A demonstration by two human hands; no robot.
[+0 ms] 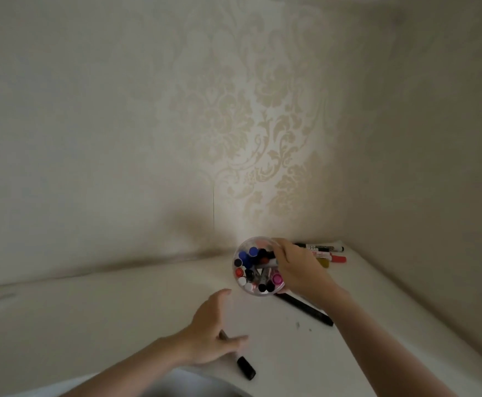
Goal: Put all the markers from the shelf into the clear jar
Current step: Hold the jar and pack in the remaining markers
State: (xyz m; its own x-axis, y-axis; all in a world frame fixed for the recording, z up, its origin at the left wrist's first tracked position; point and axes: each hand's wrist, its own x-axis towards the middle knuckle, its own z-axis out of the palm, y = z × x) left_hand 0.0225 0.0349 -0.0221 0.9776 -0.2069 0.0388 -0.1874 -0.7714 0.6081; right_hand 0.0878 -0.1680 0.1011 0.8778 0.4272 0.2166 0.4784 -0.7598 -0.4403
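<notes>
Left hand, fingers spread, rests on the black-capped marker, its long axis angled down-right, clear jar just up-right.

Pale damask wallpaper fills the upper frame, brightest at centre. A plain wall meets it at right, forming a corner.

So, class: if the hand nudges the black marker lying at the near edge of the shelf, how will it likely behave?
The black marker looks round and smooth, so it would probably roll on the flat shelf. It lies close to the front edge, so a push might send it off. It looks stiff and light; the left hand should lift it easily.
</notes>
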